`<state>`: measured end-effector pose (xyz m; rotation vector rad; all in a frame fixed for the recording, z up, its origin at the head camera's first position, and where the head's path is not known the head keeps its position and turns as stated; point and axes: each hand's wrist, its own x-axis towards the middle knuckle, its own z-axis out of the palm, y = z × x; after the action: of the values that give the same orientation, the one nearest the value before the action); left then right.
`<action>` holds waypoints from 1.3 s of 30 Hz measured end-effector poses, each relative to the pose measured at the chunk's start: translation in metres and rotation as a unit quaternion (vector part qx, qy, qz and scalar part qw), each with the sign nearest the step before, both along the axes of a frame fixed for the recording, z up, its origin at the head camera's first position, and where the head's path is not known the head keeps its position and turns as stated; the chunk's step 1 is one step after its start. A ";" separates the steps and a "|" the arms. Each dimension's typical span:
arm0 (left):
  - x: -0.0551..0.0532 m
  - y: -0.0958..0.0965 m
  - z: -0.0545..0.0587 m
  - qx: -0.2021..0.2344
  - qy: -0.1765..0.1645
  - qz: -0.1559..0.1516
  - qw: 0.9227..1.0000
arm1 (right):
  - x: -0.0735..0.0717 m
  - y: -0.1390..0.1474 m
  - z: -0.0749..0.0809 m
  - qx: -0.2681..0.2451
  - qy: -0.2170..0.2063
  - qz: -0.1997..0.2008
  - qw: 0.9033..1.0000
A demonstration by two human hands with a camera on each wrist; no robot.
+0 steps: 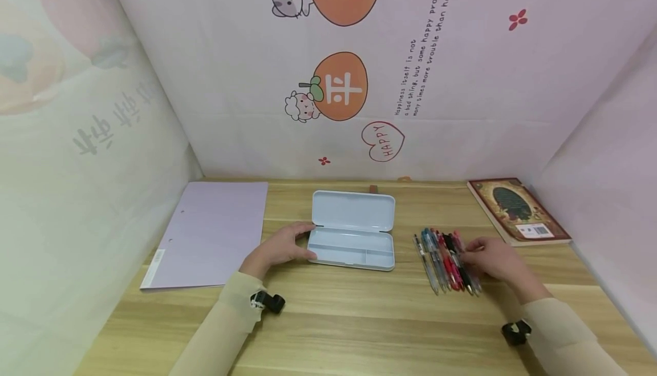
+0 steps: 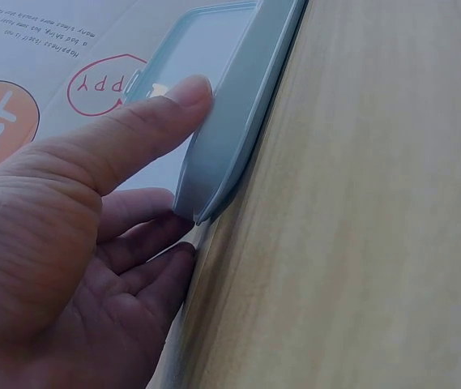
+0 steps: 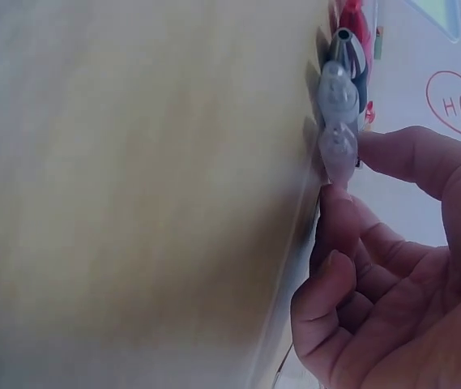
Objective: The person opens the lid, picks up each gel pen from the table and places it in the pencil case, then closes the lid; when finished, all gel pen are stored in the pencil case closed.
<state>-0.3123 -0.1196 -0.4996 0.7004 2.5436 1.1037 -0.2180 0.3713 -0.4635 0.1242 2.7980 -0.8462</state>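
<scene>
A pale blue pencil case (image 1: pixel 353 211) lies on the table with its lid tipped back, its divided tray bare. My left hand (image 1: pixel 279 246) holds the case's left end; in the left wrist view the thumb (image 2: pixel 161 117) rests over its wall (image 2: pixel 242 105), the other fingers at the corner. To the right of the case, several pens (image 1: pixel 445 262) lie side by side, with clear, red, black and blue parts. At the row's right edge, my right hand (image 1: pixel 495 259) pinches the outermost pen (image 3: pixel 340 150), a clear one, between thumb and forefinger. Its far end is hidden in the right wrist view.
A lilac folder (image 1: pixel 215 233) lies on the left of the wooden table (image 1: pixel 349 324). At the back right is a book (image 1: pixel 518 210) with a barcode label. A small brown object (image 1: pixel 373 189) shows behind the case. Printed cloth walls (image 1: pixel 246 108) enclose the back and sides.
</scene>
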 end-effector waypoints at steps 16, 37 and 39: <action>0.002 0.001 0.004 0.004 -0.006 0.001 1.000 | -0.005 0.003 -0.009 -0.048 -0.006 -0.029 0.998; 0.001 -0.001 0.002 0.003 0.004 -0.002 1.000 | -0.003 -0.018 0.011 -0.046 0.022 -0.009 0.999; 0.001 0.000 0.001 0.006 0.003 -0.002 1.000 | -0.004 -0.025 0.012 -0.036 0.032 0.000 0.999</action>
<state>-0.3114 -0.1200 -0.4986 0.7116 2.5414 1.1194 -0.2218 0.3464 -0.4516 0.0883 2.8224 -0.9658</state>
